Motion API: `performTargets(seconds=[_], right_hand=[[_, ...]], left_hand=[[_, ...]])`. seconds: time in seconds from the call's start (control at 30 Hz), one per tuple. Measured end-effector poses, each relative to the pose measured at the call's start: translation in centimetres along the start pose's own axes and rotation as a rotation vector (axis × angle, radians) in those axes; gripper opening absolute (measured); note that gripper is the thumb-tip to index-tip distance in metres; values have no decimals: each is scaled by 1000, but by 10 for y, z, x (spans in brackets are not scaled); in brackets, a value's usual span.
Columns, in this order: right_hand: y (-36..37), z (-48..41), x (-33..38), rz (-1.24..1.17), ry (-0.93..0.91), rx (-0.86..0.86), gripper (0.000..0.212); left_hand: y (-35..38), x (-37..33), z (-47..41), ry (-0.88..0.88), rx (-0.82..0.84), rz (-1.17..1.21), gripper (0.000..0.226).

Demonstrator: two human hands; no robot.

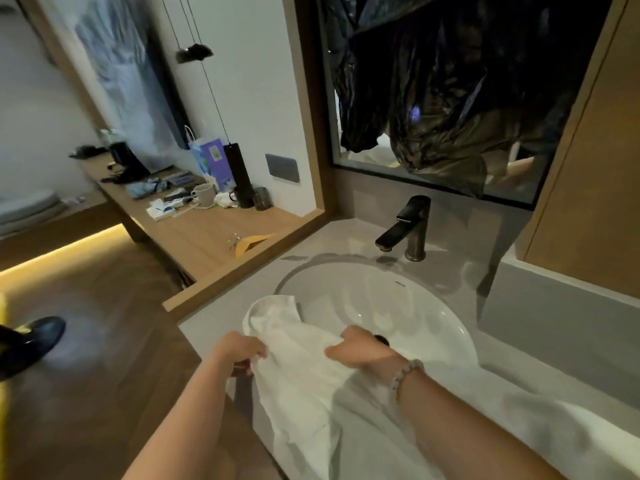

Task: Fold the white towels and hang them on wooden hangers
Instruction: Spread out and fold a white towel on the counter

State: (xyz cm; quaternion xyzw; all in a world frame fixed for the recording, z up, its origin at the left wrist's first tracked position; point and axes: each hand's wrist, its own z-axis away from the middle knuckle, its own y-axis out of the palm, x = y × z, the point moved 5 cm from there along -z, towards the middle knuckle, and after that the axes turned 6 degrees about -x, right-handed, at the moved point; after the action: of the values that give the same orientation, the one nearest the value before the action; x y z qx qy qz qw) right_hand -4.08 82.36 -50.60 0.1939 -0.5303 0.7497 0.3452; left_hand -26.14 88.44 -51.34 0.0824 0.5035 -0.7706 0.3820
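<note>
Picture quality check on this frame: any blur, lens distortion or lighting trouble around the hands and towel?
Head view: dim warm light, a glowing strip at low left brightest; wide-angle bending curves the wall edges; motion blur softens the left hand, right hand and white towel, while the black tap reads sharper.

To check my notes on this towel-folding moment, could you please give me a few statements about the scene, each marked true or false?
1. The left hand and the right hand both hold the white towel. True.
2. The white towel already hangs on the hanger. False: the hanger lies on the wooden counter, apart from it.
3. The tap is black. True.
4. The bracelet is on the left wrist. False: it is on the right wrist.
</note>
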Motion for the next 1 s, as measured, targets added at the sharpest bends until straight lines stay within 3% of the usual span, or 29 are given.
performTargets(seconds=[0.07, 0.17, 0.27, 0.43, 0.63, 0.8, 0.9, 1.0], right_hand=[[-25, 5, 2, -147, -25, -38, 28], [-75, 27, 8, -333, -101, -109, 7], [-117, 61, 11, -496, -173, -134, 8], [-153, 113, 11, -710, -252, -121, 26], [-144, 132, 13, -479, -404, -139, 38], [-82, 116, 27, -324, -421, -64, 39], [-18, 102, 30, -166, -370, 21, 46], [24, 98, 42, 21, -457, 65, 51]], left_hand=[[-6, -12, 0, 91, 64, -196, 21], [-9, -37, 3, 160, 165, -250, 17], [-10, -76, 15, 219, 190, -98, 11], [-23, -140, 34, 382, 250, 238, 20], [-30, -170, 48, 582, 266, 611, 16], [-31, -146, 22, 274, 407, 1005, 32], [-28, -121, 16, 229, 367, 835, 32], [-18, -95, 4, 298, 240, 305, 32]])
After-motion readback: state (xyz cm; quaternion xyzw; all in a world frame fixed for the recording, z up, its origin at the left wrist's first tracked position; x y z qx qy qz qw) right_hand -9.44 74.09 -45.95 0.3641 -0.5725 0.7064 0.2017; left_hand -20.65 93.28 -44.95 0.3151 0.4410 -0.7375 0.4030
